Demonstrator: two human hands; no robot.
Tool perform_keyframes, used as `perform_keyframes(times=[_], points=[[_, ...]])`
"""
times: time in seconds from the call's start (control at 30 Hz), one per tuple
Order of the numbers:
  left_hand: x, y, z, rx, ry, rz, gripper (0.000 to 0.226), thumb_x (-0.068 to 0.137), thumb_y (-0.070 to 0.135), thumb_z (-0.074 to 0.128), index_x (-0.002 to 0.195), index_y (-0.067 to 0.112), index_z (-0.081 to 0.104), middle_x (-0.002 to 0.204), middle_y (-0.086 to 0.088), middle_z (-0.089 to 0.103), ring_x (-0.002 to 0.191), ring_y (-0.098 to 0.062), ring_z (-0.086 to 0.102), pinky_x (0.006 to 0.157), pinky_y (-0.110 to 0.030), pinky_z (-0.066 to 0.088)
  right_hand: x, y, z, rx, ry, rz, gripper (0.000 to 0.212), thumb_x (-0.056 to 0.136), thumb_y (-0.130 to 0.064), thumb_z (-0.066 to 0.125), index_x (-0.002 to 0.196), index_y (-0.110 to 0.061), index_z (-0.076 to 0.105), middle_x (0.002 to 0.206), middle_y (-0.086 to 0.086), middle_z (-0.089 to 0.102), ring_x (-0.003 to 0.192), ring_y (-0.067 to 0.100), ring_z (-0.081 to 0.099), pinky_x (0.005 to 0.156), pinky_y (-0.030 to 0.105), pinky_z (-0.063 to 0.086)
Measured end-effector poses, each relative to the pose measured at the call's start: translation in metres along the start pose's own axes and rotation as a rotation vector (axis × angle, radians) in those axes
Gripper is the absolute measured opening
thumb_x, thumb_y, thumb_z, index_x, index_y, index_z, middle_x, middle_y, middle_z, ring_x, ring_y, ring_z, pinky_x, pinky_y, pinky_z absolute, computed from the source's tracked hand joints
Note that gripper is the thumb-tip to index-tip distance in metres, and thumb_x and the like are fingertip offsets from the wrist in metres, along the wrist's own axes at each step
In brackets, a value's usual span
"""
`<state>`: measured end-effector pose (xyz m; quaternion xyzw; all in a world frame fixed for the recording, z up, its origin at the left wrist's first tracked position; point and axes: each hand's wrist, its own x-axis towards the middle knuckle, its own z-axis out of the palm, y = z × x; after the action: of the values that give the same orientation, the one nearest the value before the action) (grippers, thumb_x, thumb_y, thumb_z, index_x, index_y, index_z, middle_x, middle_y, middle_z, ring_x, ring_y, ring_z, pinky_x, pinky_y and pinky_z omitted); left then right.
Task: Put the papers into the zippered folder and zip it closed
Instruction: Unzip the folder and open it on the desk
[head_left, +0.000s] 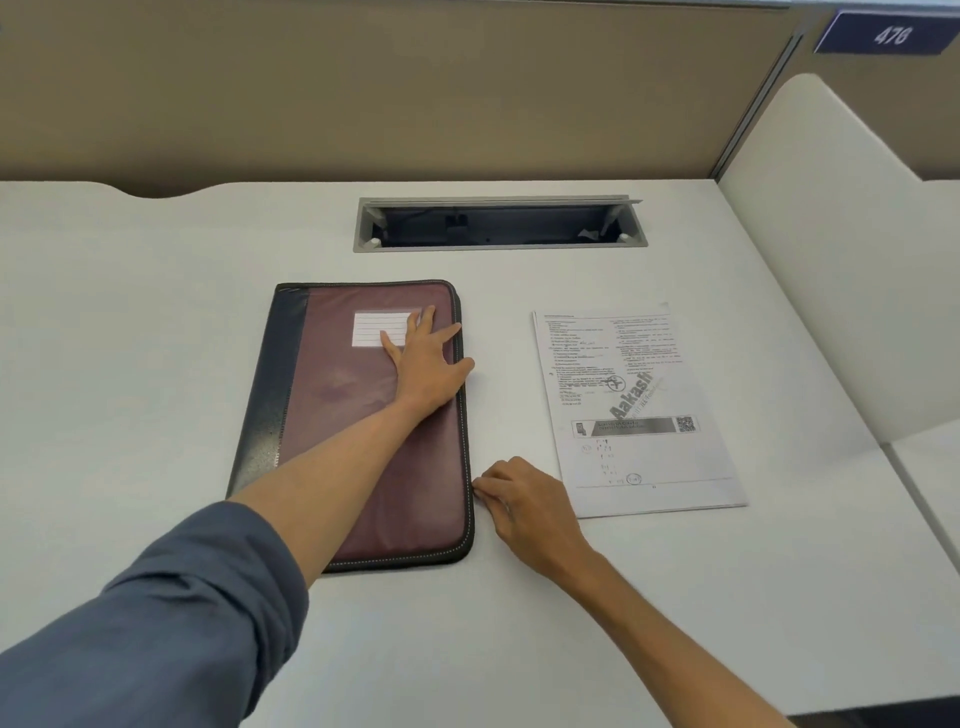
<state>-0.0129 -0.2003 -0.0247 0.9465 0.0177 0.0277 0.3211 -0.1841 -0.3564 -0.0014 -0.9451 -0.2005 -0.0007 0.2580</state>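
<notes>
One maroon zippered folder with a black spine and black stitched edging (332, 415) lies flat and closed on the white table (156, 322), just left of centre, with a single white lined label (371, 325) near its top. The left hand (423, 364) rests on the upper right part of the cover, fingers spread and flat, palm down, gripping nothing; its thumb reaches over the right edge. A rolled blue-grey sleeve (171, 608) covers that arm up to the elbow.

The right hand (524, 506) sits on the table at the folder's lower right edge, fingertips curled in and touching the zip line there. Whether it actually pinches a zip pull, one cannot tell: the fingers hide that spot.

To the right, clear of the folder and just beyond the right hand, lies one stack of white printed papers (639, 410), face up, with black text, a diagonal logo and a QR code. How many sheets are in it cannot be counted.

Behind both, one grey rectangular cable hatch (498, 223) stands open in the tabletop. A tan partition (415, 88) runs along the back, a blue number plate (888, 34) at top right, and a white divider panel (831, 249) on the right.
</notes>
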Motion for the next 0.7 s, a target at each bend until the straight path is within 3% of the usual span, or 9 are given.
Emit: perform_keyframes(times=[0.33,0.47,0.53,0.63,0.7], points=[[0.002,0.002,-0.001,0.034,-0.016,-0.010,0.057,0.074,0.033,0.067,0.130,0.028,0.058,0.159,-0.006,0.024,0.148,-0.025,0.010,0.109,-0.060,-0.017,-0.049,-0.021,0.007,-0.008,0.075,0.072,0.010,0.090,-0.019,0.063,0.089,-0.019,0.073,0.080,-0.008,0.066,0.071,0.019,0.058,0.054,0.032,0.048],[-0.004,0.008,-0.011,0.148,-0.158,0.013,0.061,0.081,0.036,0.063,0.139,0.032,0.047,0.161,-0.003,0.015,0.148,-0.031,-0.005,0.107,-0.065,-0.017,-0.052,-0.026,0.011,-0.016,0.098,0.137,0.010,0.090,-0.021,0.062,0.089,-0.019,0.072,0.079,-0.006,0.066,0.072,0.019,0.059,0.055,0.033,0.049],[-0.020,0.012,-0.019,0.212,-0.255,0.169,0.048,0.085,0.039,0.061,0.132,0.031,0.054,0.156,-0.002,0.025,0.148,-0.028,-0.004,0.107,-0.065,-0.017,-0.052,-0.026,0.013,-0.014,0.096,0.162,0.013,0.092,-0.023,0.060,0.091,-0.020,0.073,0.082,-0.006,0.066,0.074,0.019,0.059,0.057,0.035,0.049],[-0.062,0.009,-0.035,0.204,-0.417,0.453,0.022,0.088,0.041,0.058,0.100,0.025,0.068,0.128,0.003,0.052,0.146,-0.020,0.016,0.111,-0.063,-0.013,-0.051,-0.025,0.015,-0.003,0.081,0.200,0.016,0.093,-0.027,0.058,0.094,-0.021,0.073,0.085,-0.006,0.067,0.079,0.019,0.060,0.061,0.036,0.050],[-0.094,0.002,-0.045,0.225,-0.526,0.561,0.019,0.091,0.037,0.053,0.095,0.025,0.067,0.118,0.006,0.054,0.142,-0.014,0.024,0.114,-0.059,-0.009,-0.051,-0.025,0.016,0.009,0.085,0.214,0.017,0.093,-0.027,0.058,0.094,-0.021,0.073,0.085,-0.006,0.067,0.080,0.019,0.060,0.062,0.037,0.050]])
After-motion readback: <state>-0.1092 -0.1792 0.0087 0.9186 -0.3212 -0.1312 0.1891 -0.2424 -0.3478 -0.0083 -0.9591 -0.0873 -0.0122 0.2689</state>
